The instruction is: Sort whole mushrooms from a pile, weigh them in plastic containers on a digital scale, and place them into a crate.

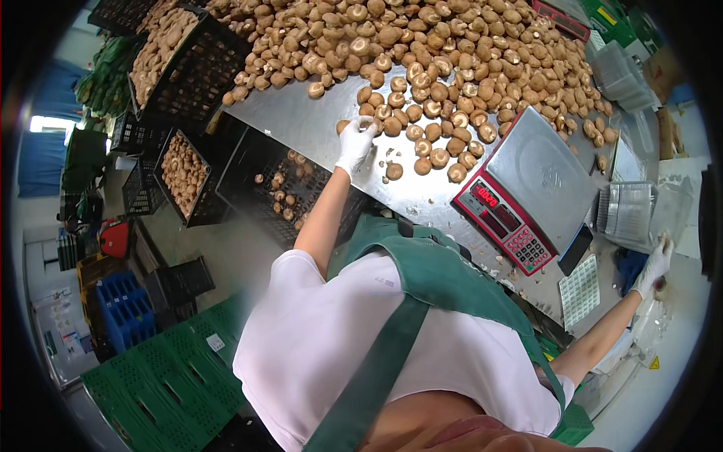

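My left hand [357, 146], in a white glove, is at the near edge of the steel table [305, 121], its fingers at a brown mushroom [343, 126]; whether they grip it is hard to tell. Loose mushrooms [439, 158] lie to its right, before a large heap [390, 35]. My right hand [655, 270], also gloved, is out at the far right beside a stack of clear plastic trays [627, 213]; its grip cannot be made out. Between the hands stands a red digital scale [536, 178] with a bare steel pan.
A black crate [248, 186] with some mushrooms sits below the table edge. Fuller crates [183, 175] stand at the left. A phone [575, 250] and a sheet of labels [580, 291] lie right of the scale. More clear trays [621, 76] are at the back right.
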`<move>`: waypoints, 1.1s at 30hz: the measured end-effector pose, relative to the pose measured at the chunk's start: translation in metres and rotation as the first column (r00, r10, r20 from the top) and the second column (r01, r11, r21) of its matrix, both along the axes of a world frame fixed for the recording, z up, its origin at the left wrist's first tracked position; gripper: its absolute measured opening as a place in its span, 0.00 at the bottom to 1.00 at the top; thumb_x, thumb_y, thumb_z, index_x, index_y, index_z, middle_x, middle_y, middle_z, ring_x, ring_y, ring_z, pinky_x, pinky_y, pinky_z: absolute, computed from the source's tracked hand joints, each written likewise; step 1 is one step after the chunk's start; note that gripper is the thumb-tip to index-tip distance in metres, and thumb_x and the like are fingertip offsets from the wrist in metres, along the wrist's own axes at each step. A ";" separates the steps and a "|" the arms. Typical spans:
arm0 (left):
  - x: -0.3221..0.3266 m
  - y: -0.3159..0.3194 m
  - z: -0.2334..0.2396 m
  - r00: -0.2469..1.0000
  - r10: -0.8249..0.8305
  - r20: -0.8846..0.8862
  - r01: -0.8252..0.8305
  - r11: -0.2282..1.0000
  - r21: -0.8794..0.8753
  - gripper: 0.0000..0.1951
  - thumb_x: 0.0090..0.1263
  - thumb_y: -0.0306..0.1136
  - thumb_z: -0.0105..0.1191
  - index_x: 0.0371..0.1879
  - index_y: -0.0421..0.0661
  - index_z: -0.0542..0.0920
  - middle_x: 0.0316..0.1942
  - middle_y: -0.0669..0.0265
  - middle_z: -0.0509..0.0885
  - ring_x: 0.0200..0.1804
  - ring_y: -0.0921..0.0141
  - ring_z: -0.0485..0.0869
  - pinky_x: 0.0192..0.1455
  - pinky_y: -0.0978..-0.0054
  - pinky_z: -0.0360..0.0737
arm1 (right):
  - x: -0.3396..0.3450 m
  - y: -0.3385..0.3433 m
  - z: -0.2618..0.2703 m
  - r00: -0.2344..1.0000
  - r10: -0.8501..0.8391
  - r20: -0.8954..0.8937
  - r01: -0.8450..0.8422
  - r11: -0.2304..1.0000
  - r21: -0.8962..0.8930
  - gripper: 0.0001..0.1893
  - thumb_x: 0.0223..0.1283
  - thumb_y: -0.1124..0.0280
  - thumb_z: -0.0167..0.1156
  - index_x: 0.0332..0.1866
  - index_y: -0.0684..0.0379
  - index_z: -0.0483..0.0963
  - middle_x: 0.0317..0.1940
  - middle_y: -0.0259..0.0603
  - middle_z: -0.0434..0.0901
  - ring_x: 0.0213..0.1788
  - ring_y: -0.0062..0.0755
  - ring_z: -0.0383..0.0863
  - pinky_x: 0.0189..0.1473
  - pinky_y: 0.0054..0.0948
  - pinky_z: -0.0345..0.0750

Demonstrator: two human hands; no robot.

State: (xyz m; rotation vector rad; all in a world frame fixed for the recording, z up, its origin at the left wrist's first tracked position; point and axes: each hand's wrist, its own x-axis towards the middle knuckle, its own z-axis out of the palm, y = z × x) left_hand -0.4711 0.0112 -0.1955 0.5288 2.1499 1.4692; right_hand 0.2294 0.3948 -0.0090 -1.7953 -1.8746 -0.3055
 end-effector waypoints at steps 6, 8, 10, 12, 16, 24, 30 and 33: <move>-0.036 -0.016 -0.002 0.914 0.170 -0.368 -0.188 0.982 -0.015 0.13 0.57 0.32 0.57 0.41 0.41 0.80 0.37 0.55 0.82 0.36 0.64 0.83 0.42 0.70 0.78 | -0.099 -0.075 0.028 0.966 0.184 -0.181 -0.151 0.972 0.180 0.13 0.64 0.64 0.54 0.49 0.56 0.76 0.44 0.33 0.82 0.47 0.24 0.80 0.48 0.22 0.72; -0.044 -0.027 -0.004 0.902 0.169 -0.398 -0.203 0.978 -0.046 0.16 0.56 0.32 0.57 0.43 0.42 0.79 0.40 0.54 0.80 0.39 0.62 0.81 0.45 0.69 0.77 | -0.135 -0.105 0.019 0.941 0.305 -0.149 -0.299 0.952 0.063 0.12 0.62 0.70 0.56 0.50 0.57 0.75 0.45 0.35 0.82 0.46 0.24 0.80 0.47 0.22 0.74; -0.051 -0.036 -0.012 0.890 0.147 -0.433 -0.209 0.973 -0.099 0.17 0.55 0.33 0.58 0.44 0.42 0.78 0.41 0.54 0.79 0.39 0.62 0.81 0.45 0.68 0.77 | -0.164 -0.131 -0.011 0.857 0.467 -0.218 -0.486 0.873 -0.037 0.17 0.58 0.80 0.55 0.53 0.58 0.72 0.47 0.39 0.80 0.47 0.28 0.80 0.48 0.25 0.76; -0.045 -0.034 -0.012 0.846 0.109 -0.522 -0.186 0.978 -0.097 0.17 0.55 0.31 0.58 0.45 0.44 0.77 0.40 0.55 0.78 0.39 0.61 0.80 0.44 0.67 0.77 | -0.164 -0.144 -0.049 0.657 0.610 -0.443 -0.692 0.721 -0.035 0.20 0.54 0.89 0.52 0.54 0.63 0.71 0.49 0.44 0.79 0.49 0.34 0.80 0.51 0.29 0.78; -0.034 -0.017 -0.005 0.803 0.031 -0.595 -0.083 0.995 -0.060 0.17 0.57 0.31 0.58 0.46 0.45 0.76 0.41 0.57 0.77 0.42 0.60 0.78 0.45 0.68 0.76 | -0.237 -0.200 -0.053 0.561 0.621 -0.547 -0.804 0.566 -0.181 0.22 0.48 0.94 0.45 0.49 0.68 0.73 0.44 0.44 0.81 0.48 0.30 0.80 0.54 0.29 0.75; 0.064 0.084 0.090 0.651 -0.382 -0.656 0.589 0.800 0.119 0.44 0.45 0.46 0.68 0.63 0.46 0.63 0.63 0.47 0.63 0.64 0.50 0.62 0.65 0.58 0.61 | -0.300 -0.243 -0.001 0.524 0.822 -0.224 -0.849 0.484 -0.210 0.20 0.40 0.90 0.51 0.40 0.59 0.76 0.36 0.42 0.83 0.38 0.40 0.83 0.41 0.29 0.77; 0.131 0.124 0.135 0.454 -0.877 0.155 0.724 0.465 0.510 0.47 0.53 0.41 0.65 0.69 0.44 0.51 0.69 0.56 0.54 0.68 0.60 0.58 0.67 0.64 0.58 | -0.299 -0.252 0.003 0.581 0.735 -0.349 -0.813 0.540 -0.218 0.17 0.41 0.85 0.55 0.40 0.57 0.76 0.37 0.39 0.83 0.36 0.38 0.83 0.37 0.28 0.78; 0.147 0.127 0.130 0.289 -0.889 0.356 0.593 0.458 0.662 0.44 0.59 0.42 0.61 0.70 0.44 0.49 0.69 0.54 0.53 0.70 0.62 0.54 0.68 0.66 0.58 | -0.296 -0.254 0.007 0.542 0.815 -0.207 -0.832 0.485 -0.271 0.16 0.42 0.84 0.55 0.38 0.55 0.77 0.34 0.37 0.83 0.34 0.37 0.83 0.37 0.29 0.77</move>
